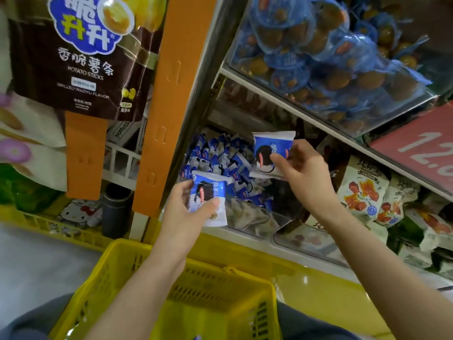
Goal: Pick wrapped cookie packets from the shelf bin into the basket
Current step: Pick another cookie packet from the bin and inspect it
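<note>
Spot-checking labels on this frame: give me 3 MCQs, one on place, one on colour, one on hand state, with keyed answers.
1. Where is the basket?
A. Below the hands, in front of the person
B. On the top shelf
C. Hanging from the orange post

2. What colour is the basket?
A. Red
B. Yellow
C. Grey

3. What are the hands doing?
A. Both empty
B. Only one holds a packet
C. Each holds a packet

Key: 1 A, its rim sits under both forearms. 2 B, its mesh walls are yellow. 3 C, the left hand grips one cookie packet and the right hand grips another packet above the shelf bin.
</note>
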Demonstrator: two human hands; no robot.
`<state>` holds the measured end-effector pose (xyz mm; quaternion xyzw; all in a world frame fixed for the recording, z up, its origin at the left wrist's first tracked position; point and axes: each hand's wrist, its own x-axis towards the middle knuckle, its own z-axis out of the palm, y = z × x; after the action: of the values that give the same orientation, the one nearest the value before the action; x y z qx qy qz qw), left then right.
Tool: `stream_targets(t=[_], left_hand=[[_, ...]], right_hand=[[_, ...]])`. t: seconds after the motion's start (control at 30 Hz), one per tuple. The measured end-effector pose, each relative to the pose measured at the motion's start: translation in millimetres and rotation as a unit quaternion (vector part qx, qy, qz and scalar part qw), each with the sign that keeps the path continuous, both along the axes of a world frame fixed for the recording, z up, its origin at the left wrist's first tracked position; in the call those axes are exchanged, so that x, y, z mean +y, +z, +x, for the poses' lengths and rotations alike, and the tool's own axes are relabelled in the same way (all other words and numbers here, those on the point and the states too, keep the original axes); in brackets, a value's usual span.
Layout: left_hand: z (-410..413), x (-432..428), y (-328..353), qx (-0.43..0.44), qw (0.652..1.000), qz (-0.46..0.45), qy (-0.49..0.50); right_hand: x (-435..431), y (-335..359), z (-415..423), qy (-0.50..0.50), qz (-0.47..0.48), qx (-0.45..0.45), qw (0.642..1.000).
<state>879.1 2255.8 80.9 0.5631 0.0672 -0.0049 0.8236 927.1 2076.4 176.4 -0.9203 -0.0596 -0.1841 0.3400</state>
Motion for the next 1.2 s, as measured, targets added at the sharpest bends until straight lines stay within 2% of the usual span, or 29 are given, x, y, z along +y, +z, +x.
stream_targets(t=[0.1, 0.2, 0.27, 0.33, 0.43, 0.57, 0.63, 0.77, 0.87, 1.03, 1.1, 1.2], left_hand=[[2, -1, 3, -0.037, 0.999, 0.033, 0.014], [0, -4, 5, -0.049, 0.997, 0.051, 0.015], [1, -3, 3, -0.036, 0.998, 0.044, 0.013], [2, -3, 3, -0.026, 0.999, 0.04, 0.013], [4, -2, 2, -0.025, 0.999, 0.039, 0.015], [5, -2, 4, -0.025, 0.999, 0.026, 0.013], [5, -2, 4, -0.023, 0.999, 0.023, 0.014], [5, -2, 4, -0.022, 0.999, 0.025, 0.015], [5, -3, 4, -0.021, 0.999, 0.03, 0.017], [2, -7, 3, -0.037, 0.999, 0.038, -0.001], [0, -8, 1, -0.026, 0.999, 0.025, -0.015], [-4, -11, -3, -0.013, 0.999, 0.017, -0.031]], right_hand=[[-9, -13, 33, -0.102, -0.146, -0.012, 0.984], [-11, -30, 57, -0.131, -0.285, 0.059, 0.948], [-11, -38, 67, -0.162, -0.346, 0.116, 0.917], [-10, -44, 73, -0.174, -0.364, 0.162, 0.9], [-10, -46, 77, -0.18, -0.343, 0.226, 0.894], [-10, -45, 85, -0.155, -0.367, 0.295, 0.869], [-11, -49, 89, -0.15, -0.344, 0.293, 0.879], [-13, -62, 94, -0.141, -0.235, 0.265, 0.924], [-15, -67, 95, -0.125, -0.222, 0.273, 0.928], [-11, -66, 90, -0.112, -0.228, 0.322, 0.912], [-7, -68, 79, -0.104, -0.231, 0.239, 0.937], [8, -62, 43, -0.046, -0.113, 0.058, 0.991]])
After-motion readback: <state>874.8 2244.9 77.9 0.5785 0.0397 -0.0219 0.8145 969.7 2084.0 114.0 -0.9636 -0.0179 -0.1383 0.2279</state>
